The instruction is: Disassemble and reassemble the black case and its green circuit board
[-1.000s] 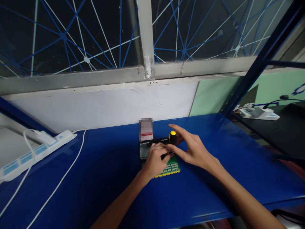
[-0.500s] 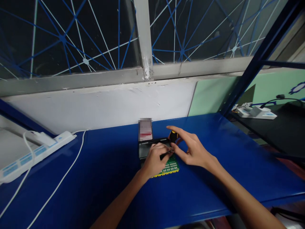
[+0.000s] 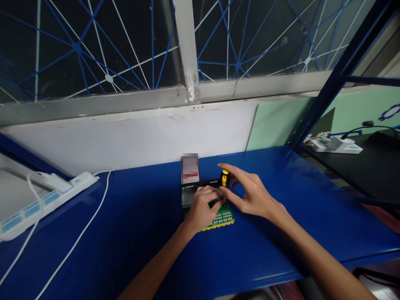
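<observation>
My right hand [image 3: 248, 192] has its thumb and fingers around the short black and yellow handle of a screwdriver [image 3: 224, 178], which stands upright. Its lower end is hidden near my left fingertips. My left hand [image 3: 204, 205] is closed in a pinch on a small dark piece [image 3: 215, 203], too covered to name. Under and beside that hand lies a green circuit board [image 3: 224, 216] with a yellow edge toward me. Behind the board sits an open dark case [image 3: 188, 196], partly covered by my left hand.
A phone-like slab [image 3: 190, 170] with a blurred screen lies behind the case on the blue table [image 3: 140, 208]. At the left is a white power strip [image 3: 50, 204] with a trailing cable [image 3: 81, 237]. Another power strip [image 3: 337, 145] rests on the dark surface at right.
The screwdriver handle has turned, so its yellow marks now face me. Both hands stay almost in place, and the view has shifted slightly.
</observation>
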Tool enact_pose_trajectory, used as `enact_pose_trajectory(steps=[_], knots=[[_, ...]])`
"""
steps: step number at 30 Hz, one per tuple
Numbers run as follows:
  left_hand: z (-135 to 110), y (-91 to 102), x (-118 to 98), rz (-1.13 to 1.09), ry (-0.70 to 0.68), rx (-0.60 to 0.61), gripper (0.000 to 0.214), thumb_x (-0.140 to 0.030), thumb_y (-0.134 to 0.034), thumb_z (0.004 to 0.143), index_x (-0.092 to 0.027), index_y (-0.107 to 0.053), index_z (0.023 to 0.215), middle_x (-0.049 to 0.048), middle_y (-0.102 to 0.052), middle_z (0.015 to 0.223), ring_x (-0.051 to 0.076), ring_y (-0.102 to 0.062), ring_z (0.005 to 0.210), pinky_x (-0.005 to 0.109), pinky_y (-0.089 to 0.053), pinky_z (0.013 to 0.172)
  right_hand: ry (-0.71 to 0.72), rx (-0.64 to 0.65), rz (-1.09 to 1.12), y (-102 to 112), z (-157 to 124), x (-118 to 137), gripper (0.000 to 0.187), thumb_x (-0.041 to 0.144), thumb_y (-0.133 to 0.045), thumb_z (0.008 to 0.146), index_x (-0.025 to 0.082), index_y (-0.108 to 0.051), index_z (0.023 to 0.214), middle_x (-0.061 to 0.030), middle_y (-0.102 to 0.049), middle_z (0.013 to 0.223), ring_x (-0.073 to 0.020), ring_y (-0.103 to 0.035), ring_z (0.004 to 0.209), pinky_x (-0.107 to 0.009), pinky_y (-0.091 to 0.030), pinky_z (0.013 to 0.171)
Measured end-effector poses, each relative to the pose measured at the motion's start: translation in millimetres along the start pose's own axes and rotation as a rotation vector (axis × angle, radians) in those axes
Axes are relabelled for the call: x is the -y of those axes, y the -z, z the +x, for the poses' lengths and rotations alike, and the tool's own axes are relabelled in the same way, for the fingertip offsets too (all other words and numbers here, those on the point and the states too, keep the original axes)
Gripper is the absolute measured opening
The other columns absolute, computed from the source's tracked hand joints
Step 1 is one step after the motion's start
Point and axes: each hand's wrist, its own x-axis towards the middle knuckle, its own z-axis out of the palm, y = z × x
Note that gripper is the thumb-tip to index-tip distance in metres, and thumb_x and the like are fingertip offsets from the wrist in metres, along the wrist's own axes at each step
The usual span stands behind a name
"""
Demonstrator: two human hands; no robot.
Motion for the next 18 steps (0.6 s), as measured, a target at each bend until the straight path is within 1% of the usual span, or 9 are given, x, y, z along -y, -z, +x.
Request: enact_pose_trajectory(steps=[6, 10, 13, 18], knots=[[-0.3, 0.8, 0.6, -0.023, 0.005, 0.025, 0.012, -0.012, -0.061, 0.084, -0.020, -0.070, 0.084, 0.0034, -0.072, 0.088, 0.019, -0.065, 0.084, 0.034, -0.043, 0.078, -0.010, 0.030, -0.001, 0.7, -0.6, 0.3, 0.049, 0.024, -0.050, 0.091, 0.017, -0.040, 0.138, -0.0075, -0.064, 0.105, -0.0159, -0.062, 0.072, -0.033, -0.052, 0.067], [-0.9, 0.8, 0.9, -0.021, 0.000, 0.038, 0.012, -0.014, -0.060, 0.086, -0.020, -0.070, 0.086, 0.0033, -0.072, 0.088, 0.020, -0.065, 0.086, 0.036, -0.043, 0.080, -0.009, 0.031, 0.000, 0.5, -0.3, -0.1, 0.049, 0.024, -0.050, 0.091, 0.016, -0.039, 0.138, -0.0078, -0.064, 0.105, -0.0165, -0.062, 0.074, -0.034, -0.052, 0.068], [-1.0, 0.9, 0.7, -0.008, -0.003, 0.056, 0.013, -0.015, -0.059, 0.087, -0.021, -0.070, 0.089, 0.0034, -0.072, 0.089, 0.020, -0.064, 0.087, 0.037, -0.043, 0.082, 0.002, 0.024, 0.004, 0.3, -0.3, -0.2, 0.048, 0.024, -0.049, 0.091, 0.017, -0.039, 0.138, -0.0087, -0.064, 0.107, -0.0160, -0.062, 0.072, -0.034, -0.053, 0.067], [-0.2, 2.2, -0.9, 0.014, 0.005, 0.037, 0.010, -0.018, -0.062, 0.086, -0.022, -0.071, 0.088, 0.0043, -0.071, 0.090, 0.021, -0.062, 0.088, 0.036, -0.044, 0.080, 0.003, 0.004, 0.000, -0.2, -0.5, 0.6, 0.047, 0.024, -0.051, 0.091, 0.017, -0.040, 0.137, -0.0059, -0.064, 0.096, -0.0152, -0.061, 0.070, -0.032, -0.052, 0.064]])
